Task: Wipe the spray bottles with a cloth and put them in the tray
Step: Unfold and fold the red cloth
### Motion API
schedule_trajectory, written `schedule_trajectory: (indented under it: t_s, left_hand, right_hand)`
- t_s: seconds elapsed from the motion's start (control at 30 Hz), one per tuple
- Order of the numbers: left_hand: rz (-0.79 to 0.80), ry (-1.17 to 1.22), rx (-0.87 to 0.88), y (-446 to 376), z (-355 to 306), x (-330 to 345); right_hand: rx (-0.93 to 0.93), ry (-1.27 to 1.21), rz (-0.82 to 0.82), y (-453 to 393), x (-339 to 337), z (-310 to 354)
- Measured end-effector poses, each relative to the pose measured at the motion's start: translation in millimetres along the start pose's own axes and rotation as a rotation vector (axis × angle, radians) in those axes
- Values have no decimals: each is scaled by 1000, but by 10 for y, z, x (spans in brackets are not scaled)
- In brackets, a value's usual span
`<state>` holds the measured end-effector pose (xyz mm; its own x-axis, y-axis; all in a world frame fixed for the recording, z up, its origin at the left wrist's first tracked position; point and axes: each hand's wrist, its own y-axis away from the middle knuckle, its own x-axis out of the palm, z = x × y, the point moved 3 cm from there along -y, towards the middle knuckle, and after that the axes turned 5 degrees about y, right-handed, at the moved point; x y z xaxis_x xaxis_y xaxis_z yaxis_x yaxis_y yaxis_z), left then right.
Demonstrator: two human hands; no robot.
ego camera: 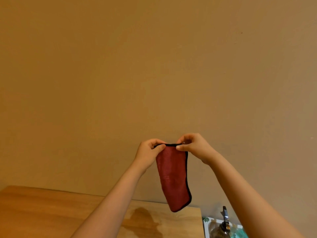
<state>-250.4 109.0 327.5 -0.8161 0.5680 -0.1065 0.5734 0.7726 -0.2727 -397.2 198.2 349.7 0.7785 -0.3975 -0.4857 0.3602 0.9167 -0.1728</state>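
Plain tan wall (154, 66) fills most of what I can see from here, with a light wooden tabletop (51, 212) low in view carrying a dark damp-looking patch (142, 220). At the lower right, just past the tabletop's edge, sits a pale tray with green leaf print (208, 222); inside it stands a brownish spray bottle with a black trigger head (225, 219), partly hidden by the right forearm. Held up in front of the wall, a dark red cloth with black edging (173, 177) hangs lengthwise, long axis near vertical. Each grip is a pinch on its top hem: left hand (149, 152) and right hand (193, 146) close together. The bottle lies below and right, nearer the right hand.
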Motion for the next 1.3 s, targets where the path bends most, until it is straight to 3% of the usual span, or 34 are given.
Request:
schedule_trajectory:
  t_s: [0.4,0.67,0.97,1.13,1.23,1.3]
  left_hand:
    - [-39,113,-5,-11,-26,-59]
    - [-4,453,-88,-37,94,-43]
    - [237,624,-415,283,695,369]
    - [92,862,-373,213,620,380]
    - [95,862,-326,170,513,403]
    - [111,849,-315,143,460,418]
  right_hand:
    - [46,154,-11,-50,-88,-106]
    - [29,-330,-61,-39,57,-17]
    - [41,-464,-68,-34,7,11]
    - [104,-492,-271,-38,-159,-182]
    - [137,-565,-371,-61,-188,-330]
    - [153,-663,-353,-61,-131,-423]
